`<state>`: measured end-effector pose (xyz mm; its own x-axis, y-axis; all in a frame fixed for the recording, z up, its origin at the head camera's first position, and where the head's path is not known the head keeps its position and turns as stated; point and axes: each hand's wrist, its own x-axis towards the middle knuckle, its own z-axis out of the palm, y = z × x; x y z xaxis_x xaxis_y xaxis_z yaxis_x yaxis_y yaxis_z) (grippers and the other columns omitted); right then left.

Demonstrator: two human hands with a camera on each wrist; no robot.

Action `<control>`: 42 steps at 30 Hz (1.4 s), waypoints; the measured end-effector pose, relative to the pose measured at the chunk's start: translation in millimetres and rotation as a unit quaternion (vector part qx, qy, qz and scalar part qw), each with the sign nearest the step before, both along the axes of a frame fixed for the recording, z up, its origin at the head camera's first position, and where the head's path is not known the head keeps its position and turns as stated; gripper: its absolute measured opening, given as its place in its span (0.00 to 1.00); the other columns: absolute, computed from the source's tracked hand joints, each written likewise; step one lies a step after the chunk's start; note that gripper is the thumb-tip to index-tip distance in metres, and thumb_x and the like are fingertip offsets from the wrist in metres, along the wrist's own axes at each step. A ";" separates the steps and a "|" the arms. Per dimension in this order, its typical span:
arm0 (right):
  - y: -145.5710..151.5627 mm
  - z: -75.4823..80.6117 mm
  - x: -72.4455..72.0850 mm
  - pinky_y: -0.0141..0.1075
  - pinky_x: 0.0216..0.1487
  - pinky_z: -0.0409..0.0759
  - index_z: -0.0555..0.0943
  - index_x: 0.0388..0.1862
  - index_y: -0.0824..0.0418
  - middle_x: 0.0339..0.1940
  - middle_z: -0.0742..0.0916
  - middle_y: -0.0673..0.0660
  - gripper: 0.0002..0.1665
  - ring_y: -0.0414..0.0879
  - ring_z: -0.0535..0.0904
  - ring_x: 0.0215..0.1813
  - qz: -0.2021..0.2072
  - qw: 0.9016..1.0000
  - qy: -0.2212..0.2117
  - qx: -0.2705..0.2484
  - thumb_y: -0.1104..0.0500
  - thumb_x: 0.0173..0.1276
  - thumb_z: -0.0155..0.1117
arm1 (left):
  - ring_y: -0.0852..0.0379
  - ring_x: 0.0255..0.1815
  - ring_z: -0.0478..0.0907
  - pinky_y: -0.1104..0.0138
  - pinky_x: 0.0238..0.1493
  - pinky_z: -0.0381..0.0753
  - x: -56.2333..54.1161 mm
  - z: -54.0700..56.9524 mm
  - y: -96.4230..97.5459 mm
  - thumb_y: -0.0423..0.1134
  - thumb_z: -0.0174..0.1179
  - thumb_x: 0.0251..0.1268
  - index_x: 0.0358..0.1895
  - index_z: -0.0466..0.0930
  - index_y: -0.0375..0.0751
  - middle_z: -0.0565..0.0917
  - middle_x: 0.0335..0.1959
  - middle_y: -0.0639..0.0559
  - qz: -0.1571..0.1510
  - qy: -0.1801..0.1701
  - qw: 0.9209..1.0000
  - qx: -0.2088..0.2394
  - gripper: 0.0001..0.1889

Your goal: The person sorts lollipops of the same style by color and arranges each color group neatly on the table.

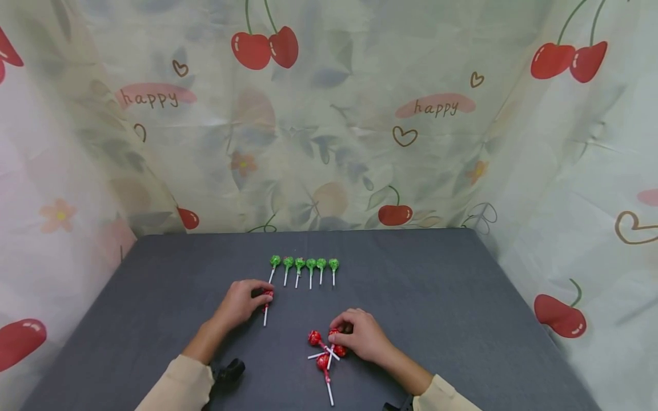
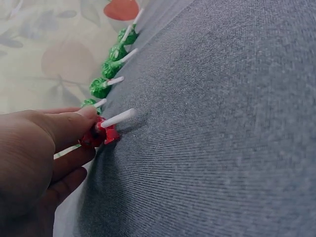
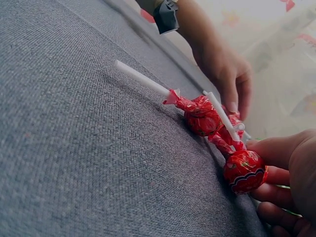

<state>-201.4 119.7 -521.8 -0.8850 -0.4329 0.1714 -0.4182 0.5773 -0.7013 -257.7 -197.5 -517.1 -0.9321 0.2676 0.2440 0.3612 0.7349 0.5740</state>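
Observation:
My left hand (image 1: 245,302) pinches a red-wrapped lollipop (image 2: 96,136) by its candy head, and its white stick points toward me. This lollipop lies just below the leftmost green lollipop (image 1: 275,261). My right hand (image 1: 362,337) has thumb and fingers on the head of another red lollipop (image 1: 333,331), at the top of a small pile. Close to those fingertips, a red lollipop (image 3: 245,172) fills the front of the right wrist view and partly hides them. Two more pile members show: one red lollipop (image 1: 315,338) at the left, one (image 1: 323,362) in front.
Several green lollipops (image 1: 311,264) form a row across the far part of the dark grey table (image 1: 421,285), sticks toward me. A printed curtain (image 1: 329,114) with cherries stands behind the table and along both sides. Black wrist cameras (image 1: 232,371) sit at my sleeves.

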 end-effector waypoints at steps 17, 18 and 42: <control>0.3 -2.8 -0.4 0.33 0.36 0.70 0.87 0.34 0.52 0.27 0.80 0.42 0.09 0.39 0.72 0.34 0.001 1.000 0.001 0.001 0.52 0.57 0.75 | 0.53 0.44 0.80 0.53 0.50 0.76 1.8 -3.0 -4.1 0.36 0.72 0.55 0.43 0.88 0.44 0.85 0.39 0.55 0.013 0.004 1.000 0.021 0.11; 0.3 -2.7 -0.4 0.34 0.36 0.70 0.87 0.34 0.52 0.27 0.80 0.42 0.09 0.39 0.72 0.34 0.001 1.000 0.003 0.001 0.52 0.57 0.75 | 0.52 0.44 0.80 0.53 0.50 0.76 1.7 -3.1 -4.5 0.37 0.71 0.56 0.43 0.88 0.44 0.85 0.39 0.55 0.012 0.004 1.000 0.020 0.11; 0.3 6.5 3.9 0.33 0.33 0.70 0.86 0.34 0.56 0.26 0.79 0.42 0.08 0.37 0.72 0.30 -0.008 1.000 -0.021 -0.004 0.56 0.56 0.75 | 0.51 0.46 0.81 0.53 0.51 0.75 3.9 -5.8 -3.3 0.39 0.72 0.55 0.42 0.88 0.46 0.86 0.39 0.55 0.034 0.003 0.999 0.036 0.11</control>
